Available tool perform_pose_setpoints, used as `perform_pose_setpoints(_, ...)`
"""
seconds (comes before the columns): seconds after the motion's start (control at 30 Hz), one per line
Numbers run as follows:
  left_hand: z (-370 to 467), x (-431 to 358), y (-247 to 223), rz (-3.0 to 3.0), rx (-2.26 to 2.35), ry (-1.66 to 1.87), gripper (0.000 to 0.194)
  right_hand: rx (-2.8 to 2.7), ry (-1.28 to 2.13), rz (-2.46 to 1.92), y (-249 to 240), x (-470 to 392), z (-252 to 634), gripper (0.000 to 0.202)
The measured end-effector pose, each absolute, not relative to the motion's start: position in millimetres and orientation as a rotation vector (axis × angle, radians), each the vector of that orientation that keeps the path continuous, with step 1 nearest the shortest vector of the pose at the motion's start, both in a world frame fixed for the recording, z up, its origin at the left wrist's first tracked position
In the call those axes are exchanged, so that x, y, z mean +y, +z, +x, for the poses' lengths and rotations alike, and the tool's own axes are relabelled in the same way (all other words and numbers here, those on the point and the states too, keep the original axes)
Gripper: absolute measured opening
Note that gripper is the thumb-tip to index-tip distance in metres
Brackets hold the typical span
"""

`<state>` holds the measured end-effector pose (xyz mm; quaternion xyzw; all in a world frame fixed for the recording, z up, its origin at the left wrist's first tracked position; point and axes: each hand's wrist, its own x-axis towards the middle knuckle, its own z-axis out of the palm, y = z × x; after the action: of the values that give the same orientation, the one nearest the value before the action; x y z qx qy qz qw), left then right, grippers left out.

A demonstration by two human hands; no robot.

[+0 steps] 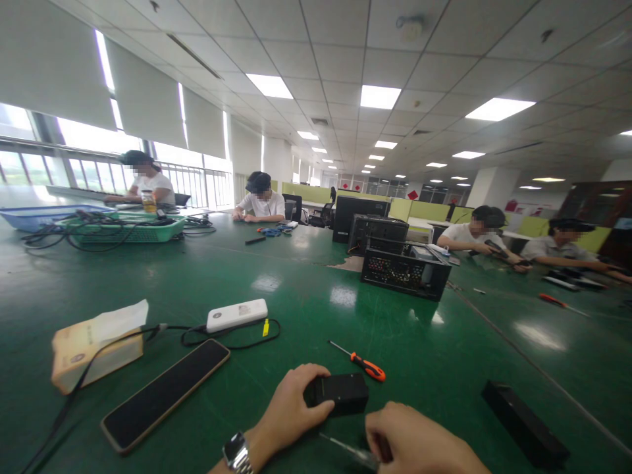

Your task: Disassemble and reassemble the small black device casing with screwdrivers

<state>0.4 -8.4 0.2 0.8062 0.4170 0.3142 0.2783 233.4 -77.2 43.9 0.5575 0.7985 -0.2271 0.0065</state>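
My left hand (pixel 295 398), with a metal-band watch (pixel 237 452) at the wrist, grips one end of a black box-shaped part (pixel 345 393) just above the green table. Curled fingers of my right hand (pixel 407 434) hold a screwdriver with a pale, see-through handle (pixel 363 454). Its thin shaft points left, below the black part, and the tip appears apart from it. Beyond the part lies an orange and black screwdriver (pixel 368 367), touched by neither hand. Another long black piece (pixel 524 421) rests to the right of my right hand.
On the left are a smartphone (pixel 168 395), a white power bank (pixel 237 315) with a cable and a tissue pack (pixel 96 349). Farther off stand a green basket (pixel 123 230) of cables and open black computer cases (pixel 405 270). Several people sit around the green table (pixel 222 263).
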Motion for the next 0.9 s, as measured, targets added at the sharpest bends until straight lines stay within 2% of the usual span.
perform_pose_setpoints(0.13,0,-9,0,2.164,1.102,0.855,0.035,2.717,-0.970,1.944,71,-72,256,0.008)
perform_pose_setpoints(0.2,0,-9,0,2.160,1.095,0.851,0.035,2.828,-0.998,2.068,86,-69,264,0.017)
perform_pose_setpoints(0.27,-1,-9,1,2.157,1.093,0.842,0.035,2.867,-0.984,2.209,95,-66,269,0.023)
perform_pose_setpoints(0.4,-2,-8,2,2.165,1.066,0.817,0.035,2.823,-0.823,2.390,97,-64,273,0.023)
perform_pose_setpoints(0.67,-2,-7,3,2.153,1.042,0.805,0.035,2.697,-0.640,2.440,94,-59,290,0.019)
perform_pose_setpoints(0.9,-7,5,5,1.966,1.065,0.824,0.033,2.746,-0.707,2.423,99,-62,305,0.022)
